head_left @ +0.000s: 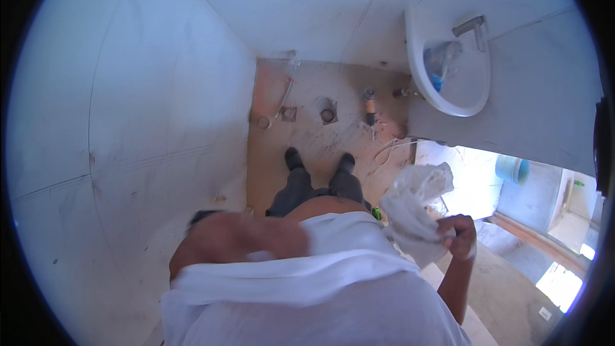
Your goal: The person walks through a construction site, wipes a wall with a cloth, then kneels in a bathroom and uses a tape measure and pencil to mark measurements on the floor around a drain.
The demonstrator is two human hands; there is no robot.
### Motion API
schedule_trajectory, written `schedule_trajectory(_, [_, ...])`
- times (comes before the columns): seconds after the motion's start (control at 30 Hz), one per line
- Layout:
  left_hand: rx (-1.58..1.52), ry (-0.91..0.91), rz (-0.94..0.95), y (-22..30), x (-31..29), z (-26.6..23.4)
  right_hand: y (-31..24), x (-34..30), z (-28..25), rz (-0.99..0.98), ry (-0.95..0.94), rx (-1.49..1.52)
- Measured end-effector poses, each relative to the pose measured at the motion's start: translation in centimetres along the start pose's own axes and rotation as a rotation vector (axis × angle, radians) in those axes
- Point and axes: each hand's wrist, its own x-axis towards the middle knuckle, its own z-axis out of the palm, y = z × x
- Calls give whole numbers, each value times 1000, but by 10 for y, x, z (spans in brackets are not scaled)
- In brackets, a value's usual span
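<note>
My right hand is closed on the edge of a crumpled white cloth, which hangs out to the right of my body. The cloth may be thin fabric or plastic; I cannot tell for sure. On the other side my left hand is smeared by motion in front of my belly, close to the raised hem of my white shirt. Its fingers do not show clearly, nor whether it touches the shirt.
A white washbasin with a grey tap is on the wall at the far right. An orange and black power tool lies on the dusty floor, near a drain hole and a pale hose. Beyond the doorway stands a blue bucket.
</note>
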Motion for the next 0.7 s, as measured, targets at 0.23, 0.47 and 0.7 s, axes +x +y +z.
schedule_trajectory(0.23, [-341,-291,133,-114,62,27,124,5,-56,622,322,-34])
schedule_trajectory(0.47, [-481,-432,-120,-156,79,13,216,-23,-105,815,420,-181])
schedule_trajectory(0.7, [-399,-476,-150,-175,108,24,287,-38,-150,739,336,-587])
